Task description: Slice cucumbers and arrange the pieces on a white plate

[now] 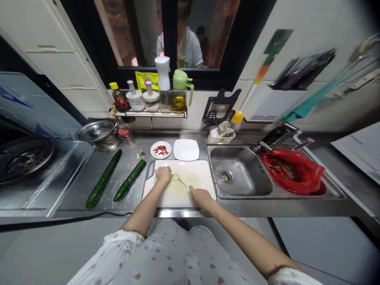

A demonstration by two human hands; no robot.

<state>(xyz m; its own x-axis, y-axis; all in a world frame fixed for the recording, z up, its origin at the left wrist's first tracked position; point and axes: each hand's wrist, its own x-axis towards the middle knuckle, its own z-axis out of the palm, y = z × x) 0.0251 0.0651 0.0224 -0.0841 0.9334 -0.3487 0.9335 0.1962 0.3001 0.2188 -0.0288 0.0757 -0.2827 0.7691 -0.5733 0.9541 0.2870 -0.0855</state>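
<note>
On a white cutting board (190, 198), my right hand (203, 198) grips the handle of a knife (184, 185). The blade points left, and a round pale-green slice (175, 177) lies at its tip. My left hand (163, 175) rests on the board's left part with fingers curled together. Pale-green pieces (155, 180) show at its left side; what lies under the fingers is hidden. Left of the board lie a shorter cucumber (130, 180) and a longer cucumber (103, 178). Small cut-off pieces (140, 154) sit behind them.
Behind the board stand a small plate of chopped red bits (161, 150) and a white square plate (186, 149). A sink (240, 170) adjoins on the right, with a red plastic bag (297, 186) beyond. A lidded pot (99, 134) and a seasoning shelf (154, 114) stand behind.
</note>
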